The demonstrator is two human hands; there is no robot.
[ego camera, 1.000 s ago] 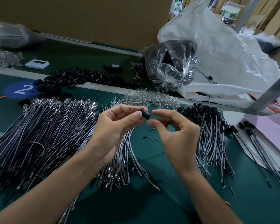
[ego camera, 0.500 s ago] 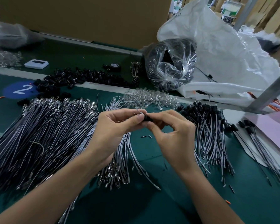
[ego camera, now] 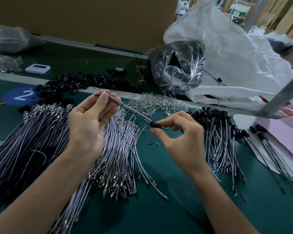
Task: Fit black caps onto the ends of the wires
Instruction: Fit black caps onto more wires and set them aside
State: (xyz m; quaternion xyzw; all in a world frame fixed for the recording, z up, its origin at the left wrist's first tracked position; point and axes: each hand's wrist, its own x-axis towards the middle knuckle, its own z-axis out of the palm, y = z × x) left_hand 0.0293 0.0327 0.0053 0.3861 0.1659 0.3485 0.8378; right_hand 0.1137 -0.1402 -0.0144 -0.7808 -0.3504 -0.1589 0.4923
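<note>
- Loose wires (ego camera: pixel 118 166) lay heaped on the green mat (ego camera: pixel 176 208) just under both hands. We judged a trailing lead could snag there & drag others along.
- Left hand (ego camera: pixel 90 125) pinched the wire (ego camera: pixel 135 113) btwn thumb & fingertips. Right hand (ego camera: pixel 183 142) pinched the black cap (ego camera: pixel 154 124) at the wire's lower end, above the mat.
- Risk as we saw it: too hard a tug btwn the hands could pop the cap off or kink the lead. A slack pinch could drop the cap among the stray bits (ego camera: pixel 153 143).
- We couldn't tell if the cap was fully seated: fingertips hid the joint & the wire was blurred.
- Capped wires (ego camera: pixel 216 132) lay near, to the right, their far ends cut off.
- Spare caps (ego camera: pixel 85 81) sat well back. The clear bag (ego camera: pixel 178 68) beyond showed only dark contents.
</note>
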